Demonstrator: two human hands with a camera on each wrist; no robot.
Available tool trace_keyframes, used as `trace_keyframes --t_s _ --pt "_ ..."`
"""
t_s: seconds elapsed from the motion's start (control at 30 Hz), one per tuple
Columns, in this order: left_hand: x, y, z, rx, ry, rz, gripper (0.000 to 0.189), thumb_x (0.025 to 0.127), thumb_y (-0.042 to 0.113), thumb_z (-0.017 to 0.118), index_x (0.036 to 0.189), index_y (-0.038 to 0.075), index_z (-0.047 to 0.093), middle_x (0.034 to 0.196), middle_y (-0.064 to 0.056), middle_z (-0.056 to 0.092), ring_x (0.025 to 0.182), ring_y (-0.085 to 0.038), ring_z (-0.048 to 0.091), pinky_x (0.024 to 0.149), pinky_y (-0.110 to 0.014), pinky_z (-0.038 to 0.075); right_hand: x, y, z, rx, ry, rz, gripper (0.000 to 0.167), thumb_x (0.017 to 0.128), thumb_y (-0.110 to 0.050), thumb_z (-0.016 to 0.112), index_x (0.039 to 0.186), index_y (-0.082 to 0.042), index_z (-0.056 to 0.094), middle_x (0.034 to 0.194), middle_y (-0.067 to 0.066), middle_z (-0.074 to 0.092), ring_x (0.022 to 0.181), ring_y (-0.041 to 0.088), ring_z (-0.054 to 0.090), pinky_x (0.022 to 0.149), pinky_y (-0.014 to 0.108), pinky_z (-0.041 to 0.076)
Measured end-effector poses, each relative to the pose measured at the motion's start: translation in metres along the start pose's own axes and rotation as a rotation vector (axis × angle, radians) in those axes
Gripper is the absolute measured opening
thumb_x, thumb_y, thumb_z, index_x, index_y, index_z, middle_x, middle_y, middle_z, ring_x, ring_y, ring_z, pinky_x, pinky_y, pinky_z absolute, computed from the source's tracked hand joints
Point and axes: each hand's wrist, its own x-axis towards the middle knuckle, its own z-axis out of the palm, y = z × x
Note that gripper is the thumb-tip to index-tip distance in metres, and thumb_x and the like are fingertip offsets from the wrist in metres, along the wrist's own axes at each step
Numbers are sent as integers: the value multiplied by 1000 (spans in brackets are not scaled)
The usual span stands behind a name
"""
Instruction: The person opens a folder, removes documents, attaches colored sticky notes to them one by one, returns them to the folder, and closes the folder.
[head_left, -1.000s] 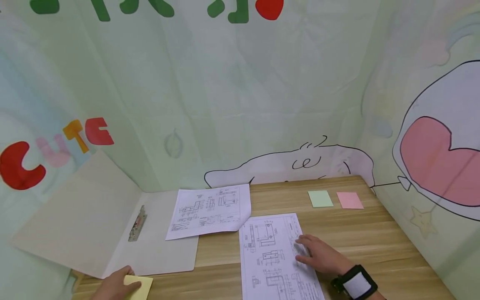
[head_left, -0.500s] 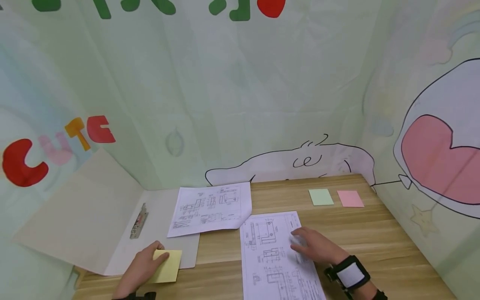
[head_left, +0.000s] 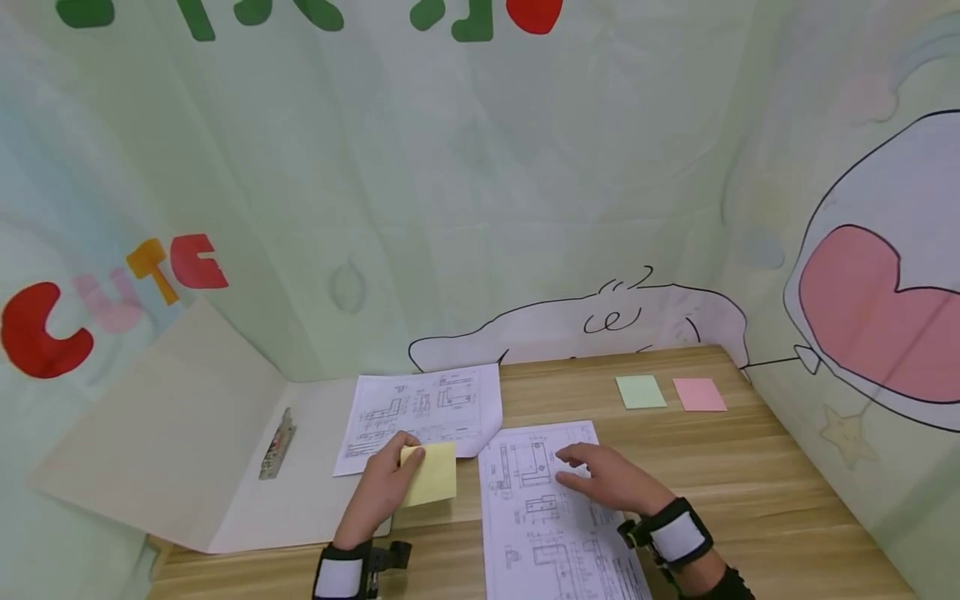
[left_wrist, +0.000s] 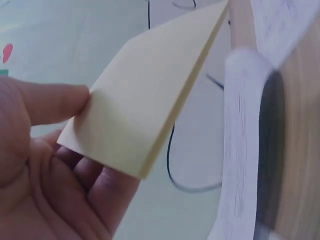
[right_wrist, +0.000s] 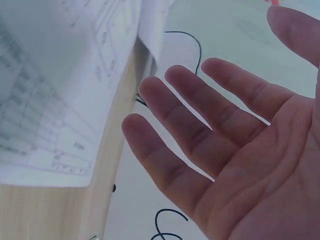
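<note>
A yellow sticky note pad [head_left: 433,475] is pinched in my left hand [head_left: 381,486], thumb on its face and fingers behind. In the left wrist view the pad [left_wrist: 135,95] shows its thin layered edge, tilted above the table. My right hand [head_left: 611,477] hovers over a printed technical drawing [head_left: 536,508] with fingers loosely extended and nothing in them; the right wrist view shows its open palm [right_wrist: 270,175]. A second drawing sheet [head_left: 457,417] lies behind, partly on the white folder, its lower part covered by my left hand and the pad.
An open white folder [head_left: 300,517] with a metal clip [head_left: 277,446] lies at left, its cover [head_left: 157,442] leaning up against the curtain. Green [head_left: 641,392] and pink [head_left: 699,394] sticky pads lie at the back right of the wooden table [head_left: 750,483]. A printed curtain [head_left: 480,192] stands behind.
My left hand has carried the yellow pad from the front left edge up and rightward, near the two drawings. My right hand has shifted slightly left and up over the nearer drawing.
</note>
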Motion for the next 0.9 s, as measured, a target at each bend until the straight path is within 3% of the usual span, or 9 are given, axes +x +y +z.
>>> trace_keyframes --t_s 0.1,0.3,0.53,0.77,0.9 --pt "6 11 16 -53 -6 35 10 99 17 50 101 8 55 64 -1 38 52 -14 42 49 -26 33 4 -7 0 22 5 -9 50 94 -41 56 128 -4 56 122 10 60 108 25 57 89 46 46" --pt "11 30 44 -226 -47 44 16 100 15 45 109 4 54 67 -4 44 56 -17 46 50 -27 37 10 -17 1 83 9 -23 55 96 -45 48 132 -4 53 126 10 58 111 24 56 91 46 45" --pt "15 51 66 -357 -63 45 18 99 11 45 112 3 54 72 -6 48 63 -18 48 55 -25 39 14 -30 1 174 26 -61 47 101 -38 41 132 -5 53 125 9 59 111 24 57 91 47 45" --pt "16 57 81 -372 -32 53 18 98 11 46 111 3 56 73 -7 50 62 -17 49 54 -27 40 17 -32 4 297 -11 -81 31 102 -32 41 110 -10 61 95 5 63 91 31 57 78 42 44" --pt "16 57 86 -355 -30 53 18 99 11 46 110 3 56 76 -7 54 61 -17 52 54 -28 43 19 -27 9 360 -6 -74 19 100 -24 48 101 -10 61 90 1 62 88 28 60 77 38 47"
